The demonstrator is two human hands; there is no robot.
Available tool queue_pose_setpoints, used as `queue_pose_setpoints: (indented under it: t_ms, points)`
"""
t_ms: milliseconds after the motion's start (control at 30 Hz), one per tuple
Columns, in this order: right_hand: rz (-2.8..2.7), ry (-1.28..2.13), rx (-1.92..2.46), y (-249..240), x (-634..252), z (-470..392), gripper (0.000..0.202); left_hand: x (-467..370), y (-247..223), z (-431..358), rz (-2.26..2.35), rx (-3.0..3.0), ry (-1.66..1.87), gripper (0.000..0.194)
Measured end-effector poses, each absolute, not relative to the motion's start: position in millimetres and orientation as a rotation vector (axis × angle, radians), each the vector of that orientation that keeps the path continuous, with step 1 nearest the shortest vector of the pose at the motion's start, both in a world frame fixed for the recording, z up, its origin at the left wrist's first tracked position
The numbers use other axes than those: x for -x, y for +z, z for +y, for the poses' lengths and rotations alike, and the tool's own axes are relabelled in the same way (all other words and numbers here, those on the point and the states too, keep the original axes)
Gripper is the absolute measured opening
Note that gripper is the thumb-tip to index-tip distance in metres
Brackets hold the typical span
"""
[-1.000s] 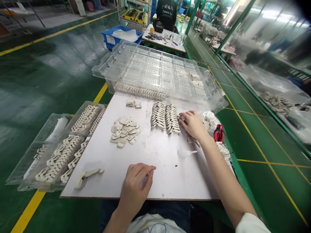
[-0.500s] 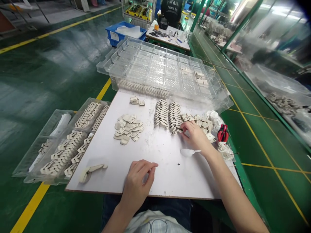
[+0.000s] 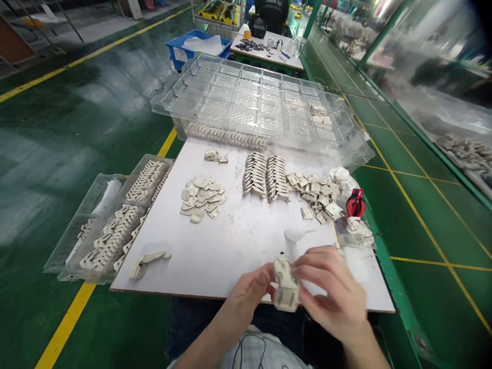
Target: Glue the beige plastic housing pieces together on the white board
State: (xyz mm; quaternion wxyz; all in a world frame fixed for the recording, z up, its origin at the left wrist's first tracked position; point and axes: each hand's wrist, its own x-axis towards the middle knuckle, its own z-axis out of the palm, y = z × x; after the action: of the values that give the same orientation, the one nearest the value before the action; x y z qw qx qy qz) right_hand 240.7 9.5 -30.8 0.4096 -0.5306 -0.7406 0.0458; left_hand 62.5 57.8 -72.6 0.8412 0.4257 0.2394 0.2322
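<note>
A beige moulded plastic part (image 3: 285, 289) with slots in its end is held between my hands over the table's front edge. My left hand (image 3: 248, 297) is closed on its left side with thumb and fingers. On its right side, the fingers of my right hand (image 3: 334, 292) grip it, slightly blurred. Beyond them stand two rows of similar beige parts, a left row (image 3: 254, 177) and a right row (image 3: 277, 179). A pile of small square beige pieces (image 3: 317, 195) lies to their right. Rounded flat beige pieces (image 3: 203, 200) are heaped to the left.
On the white table (image 3: 223, 256) lie a white scoop-like item (image 3: 296, 235), a long curved beige part (image 3: 148, 262) and a red and black tool (image 3: 355, 205). Clear compartment trays (image 3: 246, 97) border the far side. More filled trays (image 3: 111, 241) stand at left.
My right hand has come back from the near end of the right row with a beige part. My left hand has moved right and taken hold of it too.
</note>
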Motion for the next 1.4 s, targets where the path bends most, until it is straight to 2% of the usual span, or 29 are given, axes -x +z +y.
queue_pose_setpoints:
  t_ms: [67, 200, 333, 400, 467, 533, 633, 700, 867, 1100, 1267, 1400]
  points:
    - [-1.898, 0.070, 1.360, -45.4, -227.0, 8.6, 0.033, -69.3, -71.2, 55.6, 0.505, -0.712, 0.470, 0.065]
    - [-1.888, -0.065, 1.316, -52.6, -219.2, 9.4, 0.027, -68.3, -74.7, 54.3, 0.484, -0.533, 0.447, 0.053]
    - [-1.969, 0.117, 1.392, -47.2, -230.7, -2.7, 0.028, -60.9, -82.0, 57.0, 0.568, -0.329, 0.526, 0.038]
    - [-1.800, 0.202, 1.539, -53.9, -243.1, -8.5, 0.027, -58.8, -85.8, 59.2, 0.652, -0.233, 0.598, 0.039]
    - [-1.447, 0.148, 1.692, -69.2, -256.0, -7.1, 0.018, -59.4, -88.5, 60.9, 0.700, -0.178, 0.643, 0.040]
    - [-1.204, 0.131, 1.827, -87.8, -264.8, 2.5, 0.022, -62.8, -89.7, 61.6, 0.695, -0.167, 0.649, 0.042]
    - [-1.114, 0.298, 1.895, -105.5, -266.5, 21.1, 0.022, -70.2, -90.5, 61.2, 0.661, -0.188, 0.626, 0.043]
    - [-1.000, 0.383, 1.797, -105.1, -264.0, 27.2, 0.030, -73.9, -91.5, 61.0, 0.647, -0.201, 0.622, 0.041]
    - [-0.687, 0.655, 1.367, -82.6, -270.3, 22.6, 0.031, -76.2, -95.9, 62.3, 0.593, -0.209, 0.626, 0.039]
    - [-0.522, 0.704, 1.215, -60.8, -266.3, 43.0, 0.049, -76.0, -101.2, 63.0, 0.523, -0.271, 0.604, 0.040]
    - [-0.792, 0.359, 1.269, -57.7, -245.9, 54.7, 0.045, -76.5, -101.3, 63.2, 0.517, -0.286, 0.601, 0.041]
    - [-1.038, 0.189, 1.375, -63.8, -243.0, 48.5, 0.050, -76.8, -102.1, 62.7, 0.518, -0.272, 0.596, 0.042]
